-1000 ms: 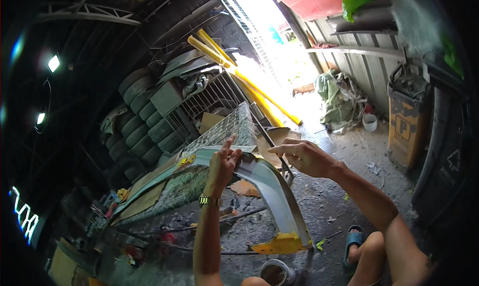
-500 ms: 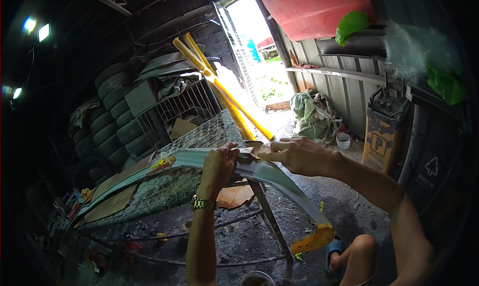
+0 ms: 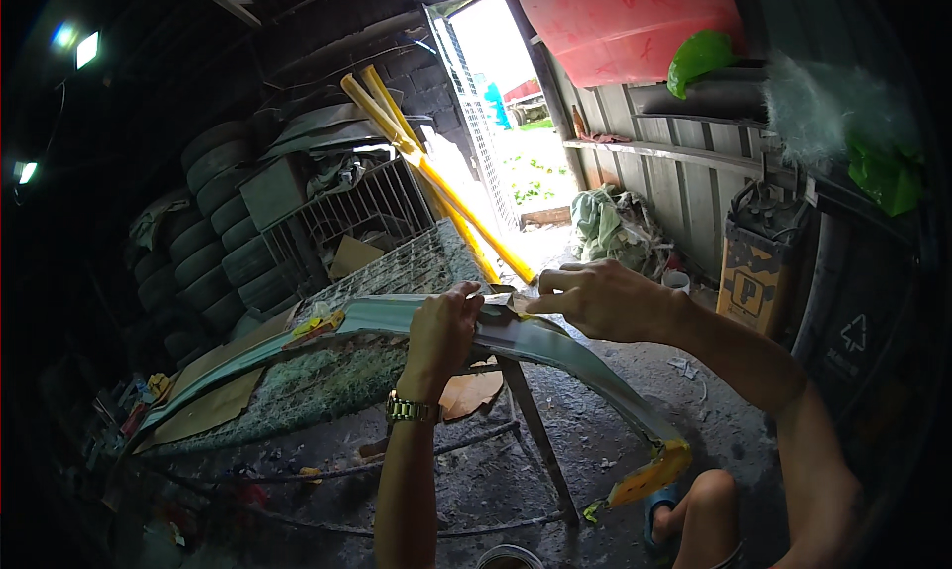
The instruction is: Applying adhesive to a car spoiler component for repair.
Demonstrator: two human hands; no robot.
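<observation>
A long curved pale-green panel [image 3: 555, 347], perhaps a vehicle bumper, stretches across a stand, its yellow end [image 3: 650, 473] hanging at the right. Near its top bend there is a dark grey patch [image 3: 496, 316]. My left hand [image 3: 448, 329] rests over the panel's upper edge beside this patch, fingers closed around a small pale piece too indistinct to name. Just right of it, my right hand [image 3: 605, 299] is bent in a pinch above the edge; whatever it grips is hidden behind the fingers. A metal watch [image 3: 413, 409] circles my left wrist.
Under the panel stands a mesh-topped metal frame [image 3: 531, 425] with cardboard [image 3: 213, 410] on it. An open can [image 3: 510, 557] sits at the bottom edge. Stacked tyres [image 3: 213, 232], yellow poles [image 3: 446, 197], a cloth heap [image 3: 615, 232] and an orange-black box [image 3: 754, 271] surround the place.
The panel's yellow end has shifted slightly right in the view, while the background has slid a little left. Both hands stay at the same stretch of edge, still closed.
</observation>
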